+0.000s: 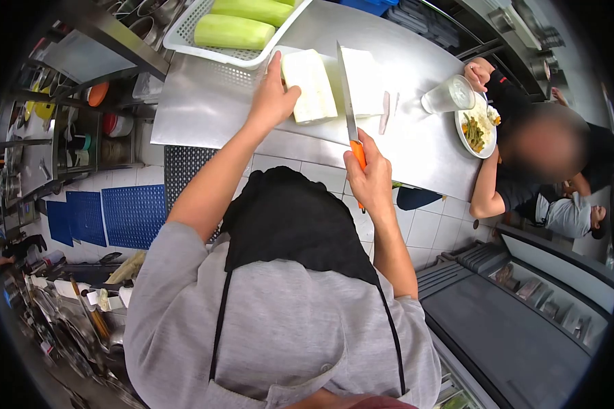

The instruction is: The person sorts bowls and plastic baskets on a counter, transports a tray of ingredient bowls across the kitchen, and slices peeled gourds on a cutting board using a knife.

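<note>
My right hand [370, 169] is closed around the orange handle of a knife [348, 95]. Its long blade points away from me, close along the left side of a white block-like piece [365, 83]. A pale, yellowish-white piece of peeled vegetable [310, 88] lies to the left of the blade, its exact kind unclear. My left hand [274, 97] grips that piece at its left side, thumb near the top face and fingers along the edge. Light green shows between the two pieces.
A white plastic basket [215, 52] of peeled light-green gourds [233, 32] stands at the back left of the steel table [205, 109]. To the right are a clear cup [448, 97], a plate of food [477, 136] and a seated person [501, 153]. A thin strip [385, 112] lies beside the white piece.
</note>
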{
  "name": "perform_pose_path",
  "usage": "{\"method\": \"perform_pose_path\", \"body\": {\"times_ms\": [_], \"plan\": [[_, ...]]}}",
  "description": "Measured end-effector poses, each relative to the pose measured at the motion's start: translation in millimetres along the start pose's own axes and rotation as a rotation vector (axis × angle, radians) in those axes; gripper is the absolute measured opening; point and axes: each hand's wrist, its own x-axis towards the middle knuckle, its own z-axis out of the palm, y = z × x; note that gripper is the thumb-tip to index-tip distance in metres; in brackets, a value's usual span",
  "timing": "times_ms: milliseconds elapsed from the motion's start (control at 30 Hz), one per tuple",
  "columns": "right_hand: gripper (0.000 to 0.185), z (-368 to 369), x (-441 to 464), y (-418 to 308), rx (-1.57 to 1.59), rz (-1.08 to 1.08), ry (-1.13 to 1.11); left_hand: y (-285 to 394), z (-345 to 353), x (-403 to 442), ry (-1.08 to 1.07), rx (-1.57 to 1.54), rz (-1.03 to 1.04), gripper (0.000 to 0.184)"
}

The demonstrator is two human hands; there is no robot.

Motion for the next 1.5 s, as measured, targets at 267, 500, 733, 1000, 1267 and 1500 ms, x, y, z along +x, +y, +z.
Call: {"method": "perform_pose_path", "body": {"times_ms": [267,500,733,1000,1267,1500], "plan": [[0.045,-3.0,-2.2,8.0,0.025,-0.004,0.021,43.5,-12.5,-46.6,-0.277,0.615,0.251,0.112],[0.045,-6.0,4.6,11.9,0.006,-0.030,0.003,57.5,-14.3,-13.6,-0.347,0.641,0.177,0.113],[0.046,-5.1,3.9,11.3,0.063,0.024,0.021,60.5,12.7,-1.6,-0.153,0.554,-0.017,0.117],[0.048,-5.2,-0.6,15.4,0.102,0.085,0.023,15.5,-3.7,-17.3,-0.308,-0.810,-0.353,0.085],[0.046,6.6,1.4,18.3,0.058,0.003,-0.019,29.9,-27.4,-25.2,-0.758,-1.622,-0.622,0.068],[0.048,1.2,-1.8,4.9,0.088,0.111,-0.026,53.2,-26.6,-30.5,-0.456,-1.485,-0.753,0.060]]}}
